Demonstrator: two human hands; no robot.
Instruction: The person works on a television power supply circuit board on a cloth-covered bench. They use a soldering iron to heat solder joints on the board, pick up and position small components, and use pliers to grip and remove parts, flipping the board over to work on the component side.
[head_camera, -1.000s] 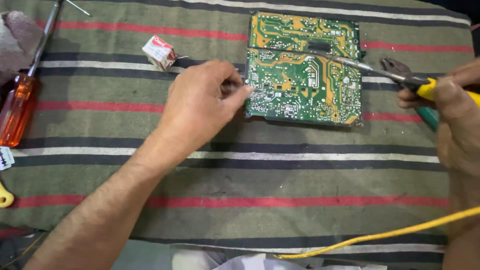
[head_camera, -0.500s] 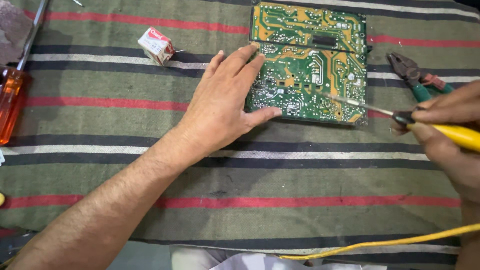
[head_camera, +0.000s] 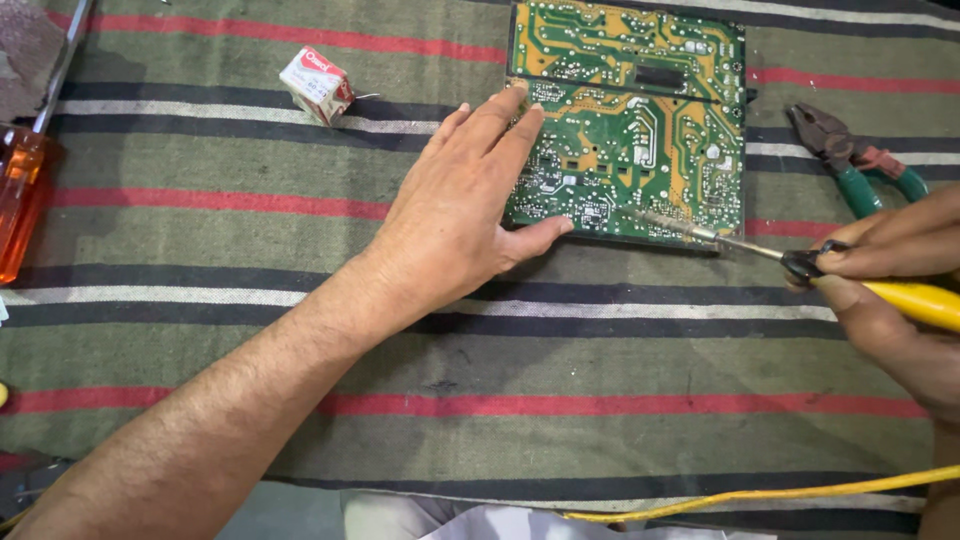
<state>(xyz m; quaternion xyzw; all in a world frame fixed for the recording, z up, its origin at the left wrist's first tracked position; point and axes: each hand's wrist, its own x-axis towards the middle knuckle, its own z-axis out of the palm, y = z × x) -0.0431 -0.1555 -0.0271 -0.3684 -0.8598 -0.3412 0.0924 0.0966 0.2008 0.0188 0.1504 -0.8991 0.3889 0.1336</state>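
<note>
Hands number two: left hand (head_camera: 455, 215) flat-open on one circuit board (head_camera: 640, 130), right hand (head_camera: 890, 280) gripping one soldering iron (head_camera: 800, 262).

The striped cloth (head_camera: 560, 390) lies bare across the whole near half, from the left forearm to the right hand (head_camera: 890, 300), so a hand could pass freely there. The far centre is taken by the green circuit board (head_camera: 640, 140), with the left hand (head_camera: 460, 215) flat against its left edge and the soldering iron (head_camera: 800, 262) reaching in at its lower right corner. Right of the board, pliers (head_camera: 850, 160) block the gap. Far left, an orange-handled screwdriver (head_camera: 18, 190) lines the edge; a small white box (head_camera: 316, 84) stands between it and the board, open cloth around it. A yellow cord (head_camera: 760, 494) crosses the near right corner.
</note>
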